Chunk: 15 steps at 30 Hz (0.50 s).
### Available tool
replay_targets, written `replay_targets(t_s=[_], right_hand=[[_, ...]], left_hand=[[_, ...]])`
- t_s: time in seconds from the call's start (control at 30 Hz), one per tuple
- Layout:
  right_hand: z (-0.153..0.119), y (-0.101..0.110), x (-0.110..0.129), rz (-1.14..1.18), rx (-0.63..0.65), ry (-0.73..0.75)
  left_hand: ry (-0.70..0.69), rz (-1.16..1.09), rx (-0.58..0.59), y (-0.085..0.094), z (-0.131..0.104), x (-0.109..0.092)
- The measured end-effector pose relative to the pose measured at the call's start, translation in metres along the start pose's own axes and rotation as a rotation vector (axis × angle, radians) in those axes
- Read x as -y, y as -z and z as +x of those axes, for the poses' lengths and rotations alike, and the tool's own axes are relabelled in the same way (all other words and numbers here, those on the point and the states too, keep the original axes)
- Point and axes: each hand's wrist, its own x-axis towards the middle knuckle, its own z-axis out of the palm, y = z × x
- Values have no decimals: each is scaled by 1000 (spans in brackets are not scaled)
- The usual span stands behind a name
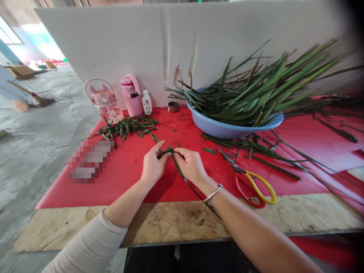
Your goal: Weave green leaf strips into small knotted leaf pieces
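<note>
My left hand (154, 162) and my right hand (191, 163) meet over the red table covering. Between them they pinch a small folded knot of green leaf strip (170, 150). Its long tail hangs down past my right wrist, over the board's edge. Scissors (247, 177) with one red and one yellow handle loop lie right of my right hand, blades pointing up-left. Beyond my left hand sits a pile of folded leaf pieces (126, 128). A blue basin (224, 129) heaped with long green leaves (261, 89) stands at the back right.
A clear pink bottle (106, 106), a pink tumbler (132, 96), a small white bottle (147, 102) and a dark round tin (173, 107) line the back. A white panel (119, 41) rises behind. Loose leaf strips (275, 167) litter the right. The bare board edge (170, 223) is nearest me.
</note>
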Motion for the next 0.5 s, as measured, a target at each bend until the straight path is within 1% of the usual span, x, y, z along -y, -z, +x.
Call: replay_targets(t_s=[0.07, 0.1, 0.2, 0.27, 0.3, 0.33, 0.37, 0.43, 0.5], right_hand=[[2, -2, -3, -47, 4, 23], [5, -4, -5, -72, 14, 35], [11, -7, -4, -149, 110, 40], [2, 1, 3, -208, 120, 42], [-10, 10, 9, -237, 91, 46], [-28, 23, 17, -273, 49, 53], [-50, 39, 26, -298, 26, 24], [-102, 74, 45, -332, 102, -78], [-148, 103, 61, -418, 120, -233]], left_hand=[[-2, -35, 70, 0, 2, 4], [-5, -49, 86, 0, 3, 5], [40, -16, 75, 3, 4, 5], [96, 92, 70, 8, 4, 3], [107, 164, 69, 11, 3, 2], [102, 245, 72, 13, 3, 1], [84, 329, 77, 16, 2, 0], [25, 481, 86, 19, 1, -1], [-2, 569, 93, 20, 0, -1]])
